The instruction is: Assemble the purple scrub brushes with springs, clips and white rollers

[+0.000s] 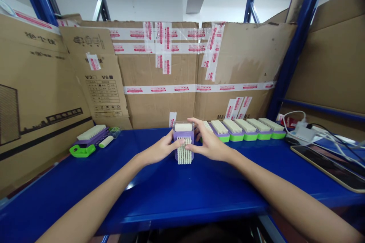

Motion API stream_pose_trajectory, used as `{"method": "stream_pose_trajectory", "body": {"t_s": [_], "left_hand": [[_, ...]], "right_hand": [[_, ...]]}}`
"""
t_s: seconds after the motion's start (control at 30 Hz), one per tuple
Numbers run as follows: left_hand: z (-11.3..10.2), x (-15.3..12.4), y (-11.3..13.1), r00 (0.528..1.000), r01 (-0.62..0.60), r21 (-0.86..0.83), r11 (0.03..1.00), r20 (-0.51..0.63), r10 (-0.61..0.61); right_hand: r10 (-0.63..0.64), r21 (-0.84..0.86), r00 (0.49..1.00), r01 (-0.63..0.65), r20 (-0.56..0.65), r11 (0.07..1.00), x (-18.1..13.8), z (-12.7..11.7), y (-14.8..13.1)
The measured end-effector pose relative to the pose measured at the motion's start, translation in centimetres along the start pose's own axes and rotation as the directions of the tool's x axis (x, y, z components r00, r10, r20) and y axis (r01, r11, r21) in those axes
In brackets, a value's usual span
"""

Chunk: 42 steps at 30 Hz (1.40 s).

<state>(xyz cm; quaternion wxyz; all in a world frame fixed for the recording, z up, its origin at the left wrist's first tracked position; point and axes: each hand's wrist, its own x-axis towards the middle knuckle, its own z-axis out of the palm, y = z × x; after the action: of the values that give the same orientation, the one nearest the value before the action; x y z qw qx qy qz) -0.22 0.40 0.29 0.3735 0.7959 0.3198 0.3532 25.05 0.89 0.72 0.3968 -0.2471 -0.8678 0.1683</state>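
Observation:
A purple scrub brush (184,156) with cream bristles stands upright between my hands, bristles facing me. A pale block (183,127) under a clear cover sits at its top end; its kind is unclear. My left hand (161,149) grips the left side, its thumb laid over the bristles. From the right, my right hand (212,145) closes on the other side, thumb also on the bristles and a finger raised near the top corner. The brush's back and the fingers behind it are hidden. Whether its lower end touches the blue tabletop (199,193) I cannot tell.
Several green-and-purple brushes (235,131) line the back right, bristles up. At the left lie a purple brush (91,133), a green plastic part (82,151) and a pale roller (106,142). A phone (327,163) and white cables lie right. Cardboard (159,106) walls the back.

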Motion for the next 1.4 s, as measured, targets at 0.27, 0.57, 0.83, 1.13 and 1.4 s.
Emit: {"method": "stream_pose_trajectory", "body": {"t_s": [0.27, 0.57, 0.83, 1.13, 1.4], "left_hand": [[0.0, -0.1, -0.1, 1.000, 0.005, 0.034, 0.999, -0.001, -0.004], [0.1, -0.1, -0.1, 1.000, -0.014, 0.081, 0.997, -0.012, 0.015], [0.0, -0.1, -0.4, 0.998, -0.060, 0.125, 0.990, -0.026, 0.064], [-0.5, -0.1, -0.5, 0.997, -0.062, 0.199, 0.978, -0.033, 0.070], [-1.0, -0.4, 0.1, 1.000, -0.001, 0.283, 0.959, 0.002, 0.001]], "right_hand": [[0.027, 0.058, 1.000, -0.028, 0.004, 0.998, 0.2, 0.2, 0.0], [0.041, 0.095, 0.999, -0.042, 0.017, 0.995, 0.2, 0.3, 0.1], [0.034, 0.078, 0.999, -0.036, 0.025, 0.996, 0.2, 0.3, 0.3], [0.096, 0.029, 0.991, -0.099, 0.096, 0.995, 0.2, 0.9, 0.5], [0.171, -0.021, 0.949, -0.172, 0.266, 0.985, -0.2, 1.6, 0.9]]}}
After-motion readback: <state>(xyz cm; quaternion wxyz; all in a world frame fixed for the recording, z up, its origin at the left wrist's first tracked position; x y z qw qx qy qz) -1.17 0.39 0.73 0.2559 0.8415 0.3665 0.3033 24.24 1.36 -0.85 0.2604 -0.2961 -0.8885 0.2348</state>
